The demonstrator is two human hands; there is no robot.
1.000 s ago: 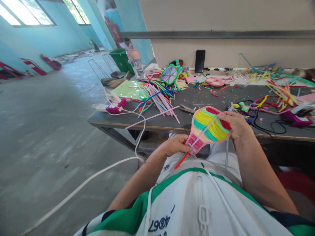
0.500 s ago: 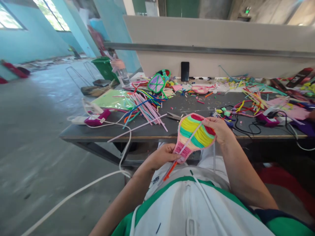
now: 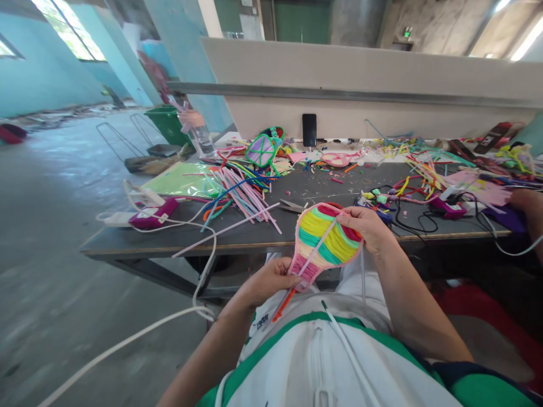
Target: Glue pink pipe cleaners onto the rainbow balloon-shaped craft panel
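Left hand [image 3: 271, 281] pinching striped piece [image 3: 324, 240] at narrow end, right hand [image 3: 363, 226] gripping wide end, fingertips behind probably closed.

Daylight glares through a window [image 3: 70, 28] at upper left of my head view, bleaching its panes and sheening the concrete floor [image 3: 63, 226], while a lit tube [image 3: 527, 39] glows at upper right. Shadow darkens the space under the table [image 3: 139, 240]; the view's edges look stretched and soft.
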